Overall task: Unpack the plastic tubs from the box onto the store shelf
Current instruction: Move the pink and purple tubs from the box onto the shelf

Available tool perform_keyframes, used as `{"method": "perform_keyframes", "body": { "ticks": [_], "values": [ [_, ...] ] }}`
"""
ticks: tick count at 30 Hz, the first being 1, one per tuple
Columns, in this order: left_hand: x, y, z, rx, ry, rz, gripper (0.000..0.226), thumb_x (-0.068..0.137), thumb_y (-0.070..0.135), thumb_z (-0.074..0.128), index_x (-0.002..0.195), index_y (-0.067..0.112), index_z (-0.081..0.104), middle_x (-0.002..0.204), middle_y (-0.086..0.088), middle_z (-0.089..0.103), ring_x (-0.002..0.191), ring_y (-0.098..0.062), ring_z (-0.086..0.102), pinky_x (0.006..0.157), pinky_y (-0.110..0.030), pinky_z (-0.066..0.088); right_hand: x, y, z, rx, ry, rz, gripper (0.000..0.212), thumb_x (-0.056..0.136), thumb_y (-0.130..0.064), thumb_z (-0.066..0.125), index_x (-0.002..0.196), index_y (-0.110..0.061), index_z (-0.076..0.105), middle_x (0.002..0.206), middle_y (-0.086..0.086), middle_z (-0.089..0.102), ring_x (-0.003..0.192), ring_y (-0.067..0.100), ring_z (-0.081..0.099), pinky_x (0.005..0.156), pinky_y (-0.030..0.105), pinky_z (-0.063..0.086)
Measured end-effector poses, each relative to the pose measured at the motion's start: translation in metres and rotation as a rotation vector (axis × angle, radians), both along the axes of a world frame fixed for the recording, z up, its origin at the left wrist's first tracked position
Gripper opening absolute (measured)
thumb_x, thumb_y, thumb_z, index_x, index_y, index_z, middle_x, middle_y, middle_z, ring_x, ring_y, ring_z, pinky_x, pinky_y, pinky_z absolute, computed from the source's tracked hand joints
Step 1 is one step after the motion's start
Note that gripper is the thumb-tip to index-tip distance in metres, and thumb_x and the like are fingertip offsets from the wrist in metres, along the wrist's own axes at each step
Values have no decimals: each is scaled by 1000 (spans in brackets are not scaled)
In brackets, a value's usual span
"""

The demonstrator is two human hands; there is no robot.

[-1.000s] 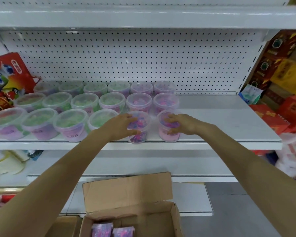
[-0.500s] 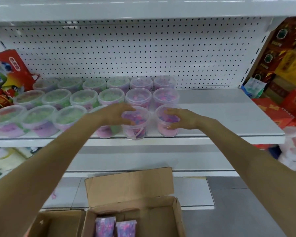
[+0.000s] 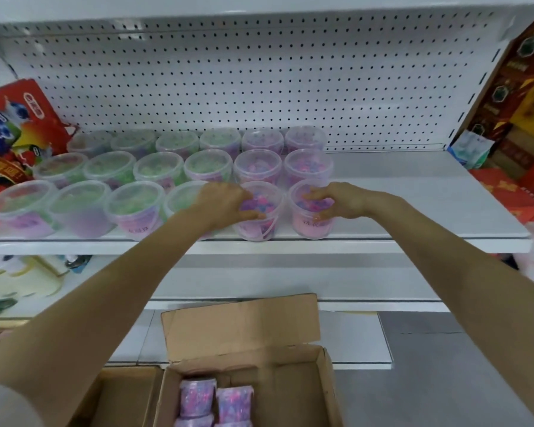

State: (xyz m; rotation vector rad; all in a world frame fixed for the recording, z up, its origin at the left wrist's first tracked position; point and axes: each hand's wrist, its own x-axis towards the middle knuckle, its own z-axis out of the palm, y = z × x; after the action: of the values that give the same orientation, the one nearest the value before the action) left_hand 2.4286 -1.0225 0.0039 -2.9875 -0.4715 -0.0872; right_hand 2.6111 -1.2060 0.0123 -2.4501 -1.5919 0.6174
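On the white shelf (image 3: 413, 192), near edge: both tubs set down, same spots as half a second ago. Left hand (image 3: 225, 201) grasps purple tub (image 3: 261, 224), right hand (image 3: 341, 200) grasps pink tub (image 3: 310, 223). Pegboard (image 3: 259, 81) behind; box (image 3: 253, 374) below, tubs inside.

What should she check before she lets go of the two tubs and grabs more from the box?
1. Left tub sits flat on the shelf: ok.
2. Right tub stands upright: ok.
3. Both in line with the front row: ok.
4. Left hand and right hand clear of the lids: not ok, both rest on them.
5. More tubs in the box: ok.
6. Lids snapped shut: cannot tell.
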Motion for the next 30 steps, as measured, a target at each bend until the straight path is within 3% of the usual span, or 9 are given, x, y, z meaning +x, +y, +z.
{"method": "perform_keyframes", "body": {
  "ticks": [3,7,9,12,16,20,24,26,30],
  "values": [
    [5,-20,-3,191,2,62,59,84,68,37,93,15,62,95,-9,68,90,-30,64,67,-31,38,-1,-2,2,5,13,2,61,86,-28,64,141,-22,38,152,-2,30,135,23,33,107,27,26],
    [9,-28,3,239,48,97,59,87,65,36,97,14,64,98,-10,67,95,-30,63,69,-31,37,1,-3,4,9,42,6,61,86,-24,64,141,-22,38,153,-3,27,137,21,30,108,27,26],
    [4,-14,10,117,59,60,56,85,64,43,111,19,63,104,-9,67,101,-29,61,75,-32,41,2,-4,3,18,78,0,61,85,-21,65,140,-22,39,153,-4,27,138,19,30,108,27,25],
    [-12,14,20,-260,150,18,60,82,56,57,135,29,48,139,2,49,127,-21,46,99,-34,36,4,-4,1,38,151,-26,61,84,-19,66,140,-23,40,153,-6,27,139,20,27,110,30,25],
    [-19,23,9,-364,120,-9,60,83,46,61,139,31,42,151,6,32,134,-19,38,106,-35,31,5,-4,-4,83,188,-59,61,84,-16,66,140,-23,40,152,-3,27,138,20,27,106,24,24],
    [-10,3,0,-106,30,100,56,81,58,56,128,28,55,124,-7,60,115,-27,55,83,-35,44,7,-5,-6,90,201,-61,61,83,-16,67,139,-22,43,152,-3,30,137,20,30,105,24,26],
    [2,-11,4,232,61,125,58,81,68,46,106,18,63,99,-11,67,97,-30,62,70,-31,37,7,-5,-6,93,182,-54,60,83,-16,67,138,-22,43,152,-3,29,137,21,30,108,26,26],
    [2,-5,7,150,13,120,60,78,69,49,107,18,63,103,-9,66,99,-29,61,74,-32,41,6,-5,-6,91,181,-52,60,83,-16,67,138,-22,43,152,-2,29,138,22,29,108,27,25],
    [-4,3,5,-299,74,20,63,84,51,58,138,22,44,145,-3,42,129,-23,43,101,-38,39,5,-6,-4,98,190,-70,61,83,-18,68,138,-23,43,152,-4,29,138,19,29,108,26,25]
  ]
}}
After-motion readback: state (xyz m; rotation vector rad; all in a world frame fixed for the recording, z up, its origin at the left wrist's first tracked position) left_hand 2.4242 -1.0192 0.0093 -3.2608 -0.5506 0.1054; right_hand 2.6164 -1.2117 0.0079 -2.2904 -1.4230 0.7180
